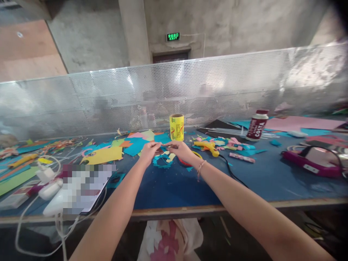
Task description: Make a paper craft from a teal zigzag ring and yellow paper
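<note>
My left hand [150,150] and my right hand [179,148] meet above the table, fingers pinched together on a small piece of blue paper [163,148]. The fingers hide most of it. Just below them lies a ring-shaped clump of blue paper [162,162] with ragged edges. A roll of yellow-printed tape [176,127] stands upright behind my hands. Partly covered by my right wrist is a red and yellow ring [187,162]. To the right of that hand rests a yellow glue gun [208,147] with a black cord.
Coloured paper sheets [104,155] and scraps spread left and back. A Costa bottle [257,126] stands right, near a purple-framed object [312,163]. A power strip with white cables [56,199] lies front left. A perforated metal panel [116,98] borders the table's back.
</note>
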`<action>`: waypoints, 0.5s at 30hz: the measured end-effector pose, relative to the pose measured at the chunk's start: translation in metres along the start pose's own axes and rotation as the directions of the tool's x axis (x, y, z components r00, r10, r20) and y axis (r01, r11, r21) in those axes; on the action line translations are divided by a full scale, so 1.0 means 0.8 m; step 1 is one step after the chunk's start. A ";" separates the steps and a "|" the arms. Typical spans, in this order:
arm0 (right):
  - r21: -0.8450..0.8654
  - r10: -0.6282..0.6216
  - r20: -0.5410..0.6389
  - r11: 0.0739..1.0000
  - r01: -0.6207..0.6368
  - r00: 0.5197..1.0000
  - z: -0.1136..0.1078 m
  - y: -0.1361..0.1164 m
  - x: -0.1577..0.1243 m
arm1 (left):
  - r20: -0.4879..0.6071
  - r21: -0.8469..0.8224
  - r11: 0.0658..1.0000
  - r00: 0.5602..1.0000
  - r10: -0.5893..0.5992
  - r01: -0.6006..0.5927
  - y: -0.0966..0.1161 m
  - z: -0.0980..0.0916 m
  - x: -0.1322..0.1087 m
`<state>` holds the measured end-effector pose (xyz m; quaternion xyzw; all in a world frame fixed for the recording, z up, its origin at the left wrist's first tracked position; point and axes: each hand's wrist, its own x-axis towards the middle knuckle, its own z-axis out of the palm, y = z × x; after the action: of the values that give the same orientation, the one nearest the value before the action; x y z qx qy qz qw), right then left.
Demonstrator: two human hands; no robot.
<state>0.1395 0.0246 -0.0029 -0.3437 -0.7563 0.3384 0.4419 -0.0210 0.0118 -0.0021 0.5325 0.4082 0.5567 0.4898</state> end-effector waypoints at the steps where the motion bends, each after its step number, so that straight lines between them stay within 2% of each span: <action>1: -0.015 0.005 -0.030 1.000 -0.005 1.000 0.000 0.000 0.000 | 0.014 0.007 1.000 1.000 0.012 -0.013 0.000 0.001 -0.001; 6: -0.126 -0.051 -0.194 0.992 0.027 0.980 -0.003 -0.001 0.002 | 0.056 0.109 0.985 0.990 0.132 -0.137 -0.004 0.004 -0.002; 9: 0.013 0.034 -0.168 0.999 -0.032 0.985 -0.005 0.000 0.002 | 0.057 0.129 0.977 0.985 0.163 -0.169 -0.009 0.004 0.001; 13: 0.239 0.141 -0.102 0.964 -0.113 0.985 -0.002 0.001 0.002 | -0.064 0.085 0.992 0.993 0.097 -0.092 -0.011 0.003 0.004; 15: 0.313 0.164 -0.075 0.940 -0.133 0.984 0.000 0.001 0.002 | -0.089 0.052 0.996 0.993 0.074 -0.069 -0.009 0.003 0.004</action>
<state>0.1393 0.0264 -0.0032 -0.3436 -0.6434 0.4664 0.5004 -0.0177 0.0162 -0.0082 0.5329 0.4242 0.5872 0.4373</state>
